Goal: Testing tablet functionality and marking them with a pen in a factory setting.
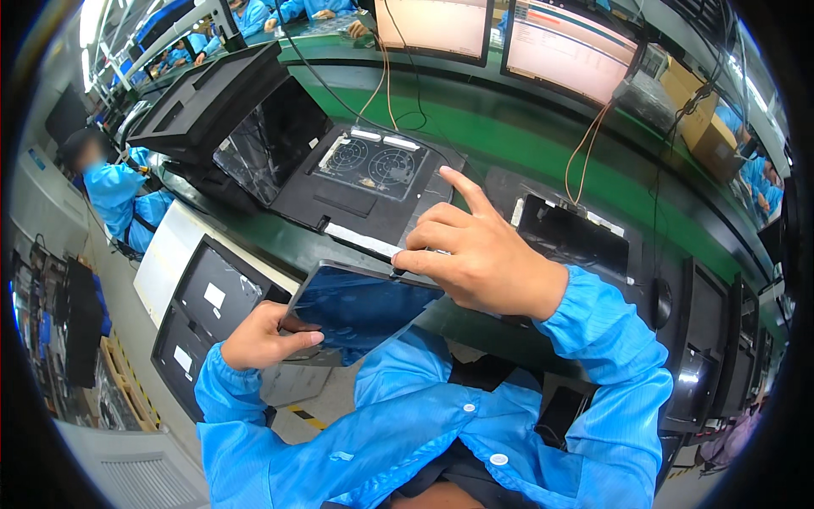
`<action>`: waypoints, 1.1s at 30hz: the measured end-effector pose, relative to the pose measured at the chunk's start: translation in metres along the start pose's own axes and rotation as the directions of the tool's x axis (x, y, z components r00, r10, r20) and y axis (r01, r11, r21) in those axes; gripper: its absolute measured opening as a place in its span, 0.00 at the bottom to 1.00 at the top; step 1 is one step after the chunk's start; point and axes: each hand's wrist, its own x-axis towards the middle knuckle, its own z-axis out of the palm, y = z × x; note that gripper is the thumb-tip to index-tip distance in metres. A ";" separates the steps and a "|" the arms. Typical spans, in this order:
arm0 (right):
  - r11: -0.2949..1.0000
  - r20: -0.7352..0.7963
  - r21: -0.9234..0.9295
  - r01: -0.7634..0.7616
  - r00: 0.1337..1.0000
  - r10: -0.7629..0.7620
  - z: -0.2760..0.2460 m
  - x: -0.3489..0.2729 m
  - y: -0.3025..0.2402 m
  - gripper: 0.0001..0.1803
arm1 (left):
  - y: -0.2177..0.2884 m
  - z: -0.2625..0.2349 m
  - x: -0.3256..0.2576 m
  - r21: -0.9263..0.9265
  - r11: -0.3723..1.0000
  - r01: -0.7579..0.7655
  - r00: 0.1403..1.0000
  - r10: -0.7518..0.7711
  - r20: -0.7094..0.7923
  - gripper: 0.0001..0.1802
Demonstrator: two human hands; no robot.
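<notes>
My left hand grips a tablet-like panel by its left edge, thumb on the dark glossy face. The panel is tilted in front of my chest. At its far edge, my right hand has thumb and a finger pinched together, with one finger stretched out ahead. Something small and dark shows at that fingertip; I cannot make out what it is. Beyond the panel lies a black fixture base with a plate bearing two circular target patterns. A white strip runs along the base's near edge.
The fixture's raised black lid stands at the left. Another dark screen lies at the right, near a black mouse. Black trays sit at the left. Two monitors stand behind, with cables hanging down. A co-worker is at far left.
</notes>
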 end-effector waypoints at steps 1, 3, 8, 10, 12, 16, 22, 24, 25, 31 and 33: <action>1.000 0.014 -0.011 -0.001 1.000 0.001 0.000 0.000 -0.001 0.26 | -0.001 0.001 0.000 -0.002 1.000 0.001 1.000 -0.001 0.001 0.17; 1.000 0.028 -0.020 -0.001 1.000 0.002 0.000 0.000 -0.001 0.25 | -0.004 0.001 0.000 -0.017 1.000 0.020 1.000 -0.020 -0.011 0.17; 0.999 0.053 -0.023 0.022 0.998 -0.021 -0.001 0.005 -0.002 0.22 | -0.003 -0.002 0.000 -0.023 0.999 0.023 1.000 -0.023 -0.010 0.17; 0.999 0.084 -0.028 0.033 0.996 -0.030 0.001 0.008 0.001 0.21 | -0.003 -0.005 0.003 -0.012 1.000 0.005 1.000 -0.005 -0.008 0.17; 0.998 0.115 -0.030 0.048 0.992 -0.044 0.003 0.009 0.003 0.19 | -0.003 -0.008 0.006 0.046 0.999 0.019 1.000 -0.020 0.014 0.17; 1.000 0.137 -0.014 0.023 0.990 -0.021 0.011 0.007 0.008 0.18 | -0.012 -0.006 0.016 0.025 1.000 -0.006 1.000 0.006 0.012 0.17; 0.982 -0.206 -0.030 -0.187 0.962 0.177 0.020 0.007 0.003 0.16 | -0.021 -0.026 0.026 -0.102 0.993 0.055 0.997 -0.050 0.051 0.19; 0.740 0.053 0.345 -0.577 0.799 0.599 0.025 0.004 -0.003 0.24 | -0.026 -0.044 0.037 -0.095 0.995 0.021 0.998 -0.016 0.054 0.24; 0.531 0.294 0.503 -0.682 0.713 0.636 0.030 0.005 -0.004 0.28 | -0.029 -0.054 0.046 -0.084 0.997 0.003 0.998 0.003 0.070 0.25; -0.081 0.435 0.871 -0.485 0.684 0.585 0.079 -0.003 0.031 0.26 | 0.025 -0.104 0.116 -0.084 0.937 -0.339 0.899 0.297 -0.321 0.26; -0.208 0.425 0.885 -0.417 0.540 0.726 0.074 0.014 0.024 0.26 | 0.027 -0.107 0.140 0.238 0.875 -0.422 0.599 0.466 -0.652 0.25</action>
